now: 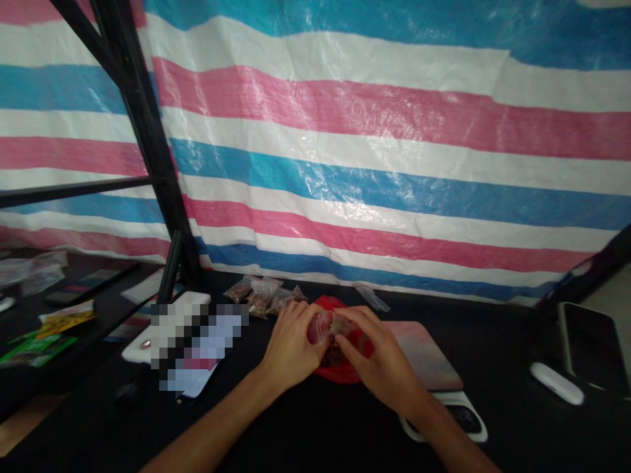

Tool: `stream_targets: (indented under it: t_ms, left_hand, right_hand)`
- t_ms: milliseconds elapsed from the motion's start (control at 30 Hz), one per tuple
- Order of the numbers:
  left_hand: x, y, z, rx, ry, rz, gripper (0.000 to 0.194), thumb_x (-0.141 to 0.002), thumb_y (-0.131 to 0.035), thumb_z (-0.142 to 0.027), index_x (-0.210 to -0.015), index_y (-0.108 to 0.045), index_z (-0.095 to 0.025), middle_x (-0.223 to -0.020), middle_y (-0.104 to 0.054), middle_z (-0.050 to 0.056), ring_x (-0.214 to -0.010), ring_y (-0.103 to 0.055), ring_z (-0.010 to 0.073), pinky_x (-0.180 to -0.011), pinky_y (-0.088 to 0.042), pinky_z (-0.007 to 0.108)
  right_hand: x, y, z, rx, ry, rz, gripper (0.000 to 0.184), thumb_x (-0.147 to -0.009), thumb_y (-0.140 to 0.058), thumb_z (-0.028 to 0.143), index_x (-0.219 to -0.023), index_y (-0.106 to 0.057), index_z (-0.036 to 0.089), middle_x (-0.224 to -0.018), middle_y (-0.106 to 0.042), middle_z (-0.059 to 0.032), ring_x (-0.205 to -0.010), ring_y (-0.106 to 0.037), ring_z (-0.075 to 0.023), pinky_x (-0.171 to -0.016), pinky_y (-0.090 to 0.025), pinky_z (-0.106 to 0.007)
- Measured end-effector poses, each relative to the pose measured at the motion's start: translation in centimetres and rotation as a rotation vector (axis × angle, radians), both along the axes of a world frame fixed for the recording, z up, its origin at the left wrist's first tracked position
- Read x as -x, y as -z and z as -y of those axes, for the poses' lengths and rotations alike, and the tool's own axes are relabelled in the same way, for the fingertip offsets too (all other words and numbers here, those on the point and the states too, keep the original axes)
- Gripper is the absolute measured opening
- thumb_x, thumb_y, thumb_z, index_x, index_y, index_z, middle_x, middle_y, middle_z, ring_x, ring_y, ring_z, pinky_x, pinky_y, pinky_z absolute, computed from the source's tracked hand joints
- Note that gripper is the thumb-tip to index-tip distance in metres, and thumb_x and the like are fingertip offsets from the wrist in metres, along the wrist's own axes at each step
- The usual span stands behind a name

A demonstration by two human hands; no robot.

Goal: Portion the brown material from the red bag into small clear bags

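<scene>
Over an open red plastic bag point(340, 376), both hands meet close together. My left hand point(293, 343) is closed on a small clear plastic bag point(322, 327). The fingers and thumb of my right hand point(382, 355) close around a clump of small brown pieces point(339, 325) beside the clear bag's mouth. Whether those pieces are partly inside the clear bag, I cannot tell. More brown pieces point(332, 357) lie in the red bag below, partly covered by the fingers. Several filled clear bags point(261, 299) sit just behind my left hand.
A scale with a pinkish plate point(424, 358) stands right of the red bag, under my right forearm. Farther right are a white oblong case point(557, 383) and a phone point(594, 345). One flat clear bag point(373, 299) lies at the back. Left are a white device point(190, 305) and a black frame post point(148, 131).
</scene>
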State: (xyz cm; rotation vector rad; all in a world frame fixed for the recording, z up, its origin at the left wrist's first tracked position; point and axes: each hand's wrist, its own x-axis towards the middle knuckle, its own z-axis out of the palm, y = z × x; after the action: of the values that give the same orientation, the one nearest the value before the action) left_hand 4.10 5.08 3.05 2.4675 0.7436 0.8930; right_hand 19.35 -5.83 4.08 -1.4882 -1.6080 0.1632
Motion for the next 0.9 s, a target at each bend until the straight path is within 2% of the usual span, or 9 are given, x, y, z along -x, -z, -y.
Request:
stream_targets:
  t_ms: [100, 233, 367, 500, 633, 767, 833, 900]
  left_hand:
    - [-0.1, 0.0, 0.3, -0.013, 0.033, -0.033, 0.012, -0.081, -0.064, -0.019, -0.094, -0.064, -0.021, -0.099, -0.067, 0.006, -0.099, -0.057, 0.0277, -0.087, -0.043, 0.041]
    - [-0.2, -0.1, 0.5, 0.042, 0.071, -0.015, 0.014, -0.085, -0.066, -0.028, -0.097, -0.067, -0.022, -0.097, -0.069, 0.005, -0.098, -0.058, 0.0273, -0.089, -0.043, 0.043]
    - [-0.2, 0.0, 0.5, 0.080, 0.063, 0.007, 0.018, -0.084, -0.067, -0.026, -0.101, -0.069, -0.023, -0.100, -0.070, 0.006, -0.100, -0.058, 0.0271, -0.091, -0.044, 0.042]
    - [-0.3, 0.1, 0.4, 0.090, 0.060, 0.013, 0.010, -0.084, -0.067, -0.026, -0.093, -0.068, -0.022, -0.095, -0.070, 0.006, -0.098, -0.059, 0.0270, -0.090, -0.045, 0.041]
    - [-0.4, 0.2, 0.1, 0.110, -0.059, 0.097, 0.014, -0.091, -0.059, -0.034, -0.094, -0.063, -0.021, -0.097, -0.066, 0.007, -0.098, -0.059, 0.0261, -0.090, -0.047, 0.041]
    - [-0.2, 0.4, 0.3, 0.263, -0.246, 0.101, 0.032, -0.085, -0.064, -0.041, -0.106, -0.054, -0.020, -0.107, -0.058, 0.009, -0.099, -0.062, 0.0280, -0.089, -0.048, 0.042]
    - [0.0, 0.5, 0.5, 0.382, -0.235, 0.046, 0.044, -0.077, -0.071, -0.045, -0.108, -0.051, -0.020, -0.108, -0.056, 0.009, -0.094, -0.064, 0.0288, -0.085, -0.049, 0.042]
    - [0.1, 0.6, 0.8, 0.458, -0.187, 0.017, 0.048, -0.072, -0.076, -0.038, -0.109, -0.049, -0.020, -0.110, -0.054, 0.010, -0.091, -0.064, 0.0281, -0.084, -0.049, 0.041]
  right_hand:
    - [-0.2, 0.5, 0.1, -0.022, -0.018, 0.165, 0.039, -0.096, -0.054, 0.016, -0.131, -0.063, 0.031, -0.126, -0.061, -0.0067, -0.119, -0.061, -0.0209, -0.103, -0.052, -0.037]
    - [-0.4, 0.7, 0.1, -0.077, -0.038, 0.278, 0.039, -0.101, -0.047, 0.016, -0.132, -0.063, 0.032, -0.132, -0.061, -0.0064, -0.124, -0.059, -0.0211, -0.106, -0.050, -0.039]
    - [-0.4, 0.5, 0.1, -0.072, -0.025, 0.258, 0.035, -0.100, -0.051, 0.019, -0.131, -0.062, 0.031, -0.131, -0.064, -0.0054, -0.122, -0.061, -0.0212, -0.107, -0.051, -0.038]
    - [-0.4, 0.4, 0.1, -0.079, -0.004, 0.230, 0.036, -0.099, -0.054, 0.023, -0.134, -0.059, 0.030, -0.131, -0.064, -0.0064, -0.121, -0.062, -0.0225, -0.105, -0.052, -0.038]
    - [-0.8, 0.2, 0.1, -0.116, 0.110, 0.215, 0.033, -0.100, -0.050, 0.022, -0.132, -0.057, 0.026, -0.128, -0.063, -0.0104, -0.121, -0.060, -0.0249, -0.104, -0.050, -0.043]
    - [-1.2, 0.0, 0.2, 0.029, 0.171, 0.394, 0.030, -0.092, -0.055, 0.014, -0.120, -0.063, 0.022, -0.121, -0.067, -0.0101, -0.115, -0.060, -0.0281, -0.101, -0.047, -0.047]
    - [-1.3, 0.0, 0.1, 0.133, 0.158, 0.475, 0.033, -0.088, -0.056, 0.008, -0.117, -0.065, 0.020, -0.117, -0.069, -0.0097, -0.113, -0.059, -0.0284, -0.101, -0.044, -0.047]
    - [-1.3, 0.2, 0.1, 0.217, 0.146, 0.520, 0.036, -0.085, -0.056, 0.005, -0.117, -0.066, 0.019, -0.117, -0.070, -0.0096, -0.114, -0.058, -0.0284, -0.103, -0.041, -0.046]
